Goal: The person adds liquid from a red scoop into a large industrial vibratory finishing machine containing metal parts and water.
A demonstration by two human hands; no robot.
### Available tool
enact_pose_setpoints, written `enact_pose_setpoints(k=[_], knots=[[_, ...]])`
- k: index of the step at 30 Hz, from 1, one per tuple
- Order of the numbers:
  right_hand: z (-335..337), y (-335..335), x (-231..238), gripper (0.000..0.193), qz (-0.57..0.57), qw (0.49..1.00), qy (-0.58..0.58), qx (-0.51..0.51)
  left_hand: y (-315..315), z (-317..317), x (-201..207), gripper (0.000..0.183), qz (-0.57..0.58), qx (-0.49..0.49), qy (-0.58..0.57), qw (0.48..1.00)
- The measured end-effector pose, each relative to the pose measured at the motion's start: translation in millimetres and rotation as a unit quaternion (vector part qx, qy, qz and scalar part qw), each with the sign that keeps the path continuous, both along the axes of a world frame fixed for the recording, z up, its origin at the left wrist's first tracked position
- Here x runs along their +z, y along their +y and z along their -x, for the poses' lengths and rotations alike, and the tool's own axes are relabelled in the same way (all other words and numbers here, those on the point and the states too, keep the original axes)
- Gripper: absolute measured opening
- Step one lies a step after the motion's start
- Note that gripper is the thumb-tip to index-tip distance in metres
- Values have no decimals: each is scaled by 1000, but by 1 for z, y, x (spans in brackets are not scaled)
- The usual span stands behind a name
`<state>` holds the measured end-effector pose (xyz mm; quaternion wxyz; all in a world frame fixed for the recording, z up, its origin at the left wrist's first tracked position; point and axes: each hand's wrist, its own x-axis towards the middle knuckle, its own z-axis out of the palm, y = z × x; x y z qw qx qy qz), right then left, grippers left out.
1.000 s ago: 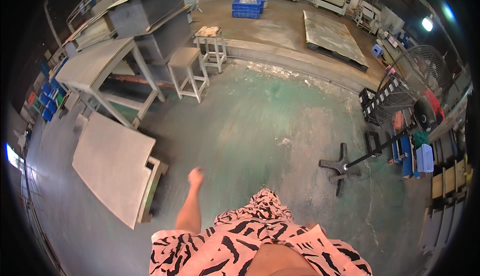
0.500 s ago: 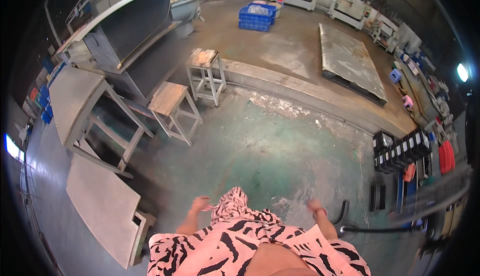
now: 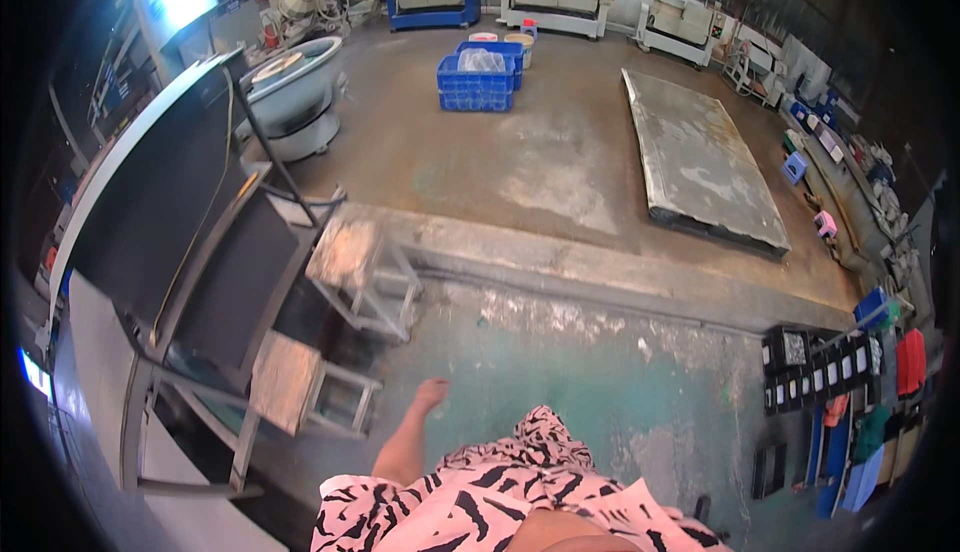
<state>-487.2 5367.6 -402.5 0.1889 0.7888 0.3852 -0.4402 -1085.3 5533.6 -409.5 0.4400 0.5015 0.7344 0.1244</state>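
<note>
Near stool (image 3: pixel 285 382) and far stool (image 3: pixel 345 252) both sit lower and closer in my view than half a second ago, the concrete kerb (image 3: pixel 560 262) has drawn nearer as well, and my right hand has gone out of sight. My left hand (image 3: pixel 432 393) is out ahead of my body above the green floor (image 3: pixel 490 352). I see nothing held in it, though it is too small and blurred to tell whether the fingers are spread or curled; how the right one stands I cannot tell.

Those stools are the nearest things to my left hand. They stand on its left, apart from it, beside the pale desk (image 3: pixel 100 362) and the dark-lined trough (image 3: pixel 150 202). If that arm swung wide, I could rap my knuckles on a stool leg, or knock the stool over.

Ahead, the kerb steps up to the brown floor; eyes on the blue crates (image 3: pixel 475 92) instead of my feet could mean a stubbed toe. White, flaking patches before it may give poor grip. Beyond, the low slab (image 3: pixel 710 167) could catch a shin, and rightward the black bin (image 3: pixel 770 469) lies where a foot might hit it.
</note>
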Motion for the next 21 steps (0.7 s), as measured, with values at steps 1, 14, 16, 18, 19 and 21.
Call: enact_pose_setpoints(k=[1,14,16,18,19,21], knots=[[-15,23,-2,29,16,999,-14,-26,66,-42,15,27,-38,-90,48,994],[-31,700,10,27,-257,944,-48,201,487,-257,190,39,-85,-628,-114,765],[43,855,62,27,-420,905,35,51,549,-262,176,38,-41,-623,-124,772],[98,969,90,29,-474,862,180,6,617,-271,144,36,-16,-624,-139,769],[130,1020,130,31,-482,850,210,13,651,-270,139,36,-3,-620,-142,772],[160,1089,163,32,-450,849,277,13,714,-268,143,34,18,-621,-150,769]])
